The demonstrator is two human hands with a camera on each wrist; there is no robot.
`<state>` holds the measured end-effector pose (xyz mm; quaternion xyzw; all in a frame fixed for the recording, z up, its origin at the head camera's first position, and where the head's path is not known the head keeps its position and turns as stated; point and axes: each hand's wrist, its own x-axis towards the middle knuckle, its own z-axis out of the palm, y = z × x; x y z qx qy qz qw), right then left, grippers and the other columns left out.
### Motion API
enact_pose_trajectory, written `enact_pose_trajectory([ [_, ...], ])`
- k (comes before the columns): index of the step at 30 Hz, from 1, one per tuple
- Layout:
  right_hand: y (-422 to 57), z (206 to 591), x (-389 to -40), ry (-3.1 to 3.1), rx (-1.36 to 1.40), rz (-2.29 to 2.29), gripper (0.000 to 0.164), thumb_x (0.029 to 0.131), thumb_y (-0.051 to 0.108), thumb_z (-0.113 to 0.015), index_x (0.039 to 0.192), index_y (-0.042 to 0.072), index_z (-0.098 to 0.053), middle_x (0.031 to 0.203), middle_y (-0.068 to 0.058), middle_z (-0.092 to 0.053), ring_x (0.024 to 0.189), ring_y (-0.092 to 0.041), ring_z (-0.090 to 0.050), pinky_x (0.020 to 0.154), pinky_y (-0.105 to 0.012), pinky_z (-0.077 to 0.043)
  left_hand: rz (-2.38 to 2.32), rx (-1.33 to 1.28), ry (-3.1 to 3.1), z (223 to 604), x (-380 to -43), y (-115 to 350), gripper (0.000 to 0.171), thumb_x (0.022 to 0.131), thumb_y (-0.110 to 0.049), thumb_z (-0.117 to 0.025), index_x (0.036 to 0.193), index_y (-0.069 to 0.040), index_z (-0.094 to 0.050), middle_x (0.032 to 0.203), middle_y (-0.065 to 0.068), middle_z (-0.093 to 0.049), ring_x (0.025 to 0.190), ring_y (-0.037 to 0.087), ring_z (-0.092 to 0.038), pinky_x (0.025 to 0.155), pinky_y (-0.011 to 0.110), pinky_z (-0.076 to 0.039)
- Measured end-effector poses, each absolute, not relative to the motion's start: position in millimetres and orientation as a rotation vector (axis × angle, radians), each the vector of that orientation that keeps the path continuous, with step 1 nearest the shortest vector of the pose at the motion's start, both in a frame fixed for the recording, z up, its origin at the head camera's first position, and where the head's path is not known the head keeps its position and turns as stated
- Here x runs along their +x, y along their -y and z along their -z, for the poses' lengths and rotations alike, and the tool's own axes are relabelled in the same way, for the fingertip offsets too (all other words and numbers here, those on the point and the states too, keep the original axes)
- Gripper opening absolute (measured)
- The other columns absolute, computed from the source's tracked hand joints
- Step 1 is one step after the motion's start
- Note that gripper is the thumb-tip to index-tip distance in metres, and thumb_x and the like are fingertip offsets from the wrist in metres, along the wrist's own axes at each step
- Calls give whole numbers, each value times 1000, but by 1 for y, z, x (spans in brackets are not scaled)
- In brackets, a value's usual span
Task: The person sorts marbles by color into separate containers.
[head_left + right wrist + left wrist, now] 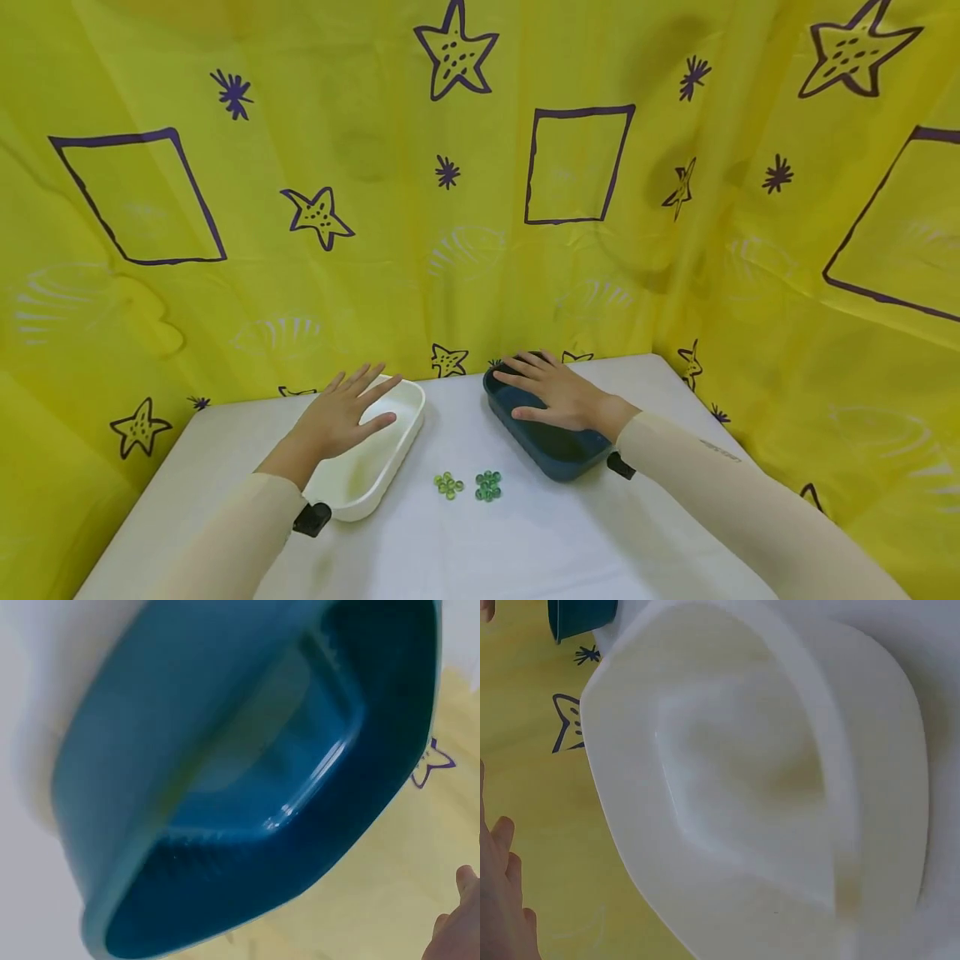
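Note:
My left hand (341, 421) hovers over the white tray (408, 454), fingers spread and nothing in its grasp. Over the dark blue tray (528, 442) my right hand (558, 392) is likewise spread and holds nothing. On the table between the trays lie two small clusters of glass marbles: yellow-green marbles (448, 485) on the left and darker green marbles (488, 486) on the right. In the left wrist view the white tray (727, 765) shows no objects inside. The blue tray's inside (247, 795) in the right wrist view looks bare too.
A white-covered table (465, 558) carries the trays and marbles. Yellow curtains (375, 283) with drawn stars and frames hang behind it and along both sides. Dark wrist cameras (312, 519) sit under the beige sleeves (240, 533).

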<state>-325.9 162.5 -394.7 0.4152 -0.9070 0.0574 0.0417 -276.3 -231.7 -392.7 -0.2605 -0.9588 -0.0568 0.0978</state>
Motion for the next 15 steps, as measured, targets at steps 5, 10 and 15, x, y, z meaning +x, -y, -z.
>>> enact_pose_trajectory([
  [5, -172, 399, -314, 2752, 1283, -218, 68, 98, 59, -44, 157, 32, -24, 165, -3, -17, 151, -34, -11, 118, -66, -7, 206, -722, 2827, 394, -264, 249, 62, 100, -54, -45, 154, -28, -32, 159, 14, -29, 147, 39, -23, 119, 63, -15],
  [10, -183, 402, -306, 2735, 1250, -264, 67, 99, 55, -47, 156, 30, -26, 164, -4, -18, 151, -34, -12, 118, -67, -8, 228, -686, 2828, 397, -255, 260, 62, 100, -52, -47, 154, -26, -32, 159, 15, -29, 146, 40, -24, 118, 63, -15],
  [15, -192, 405, -300, 2707, 1232, -329, 66, 98, 51, -50, 156, 26, -28, 164, -6, -21, 150, -37, -16, 118, -65, -8, 243, -662, 2823, 400, -247, 269, 61, 100, -50, -48, 154, -26, -34, 158, 17, -31, 145, 42, -26, 118, 62, -17],
])
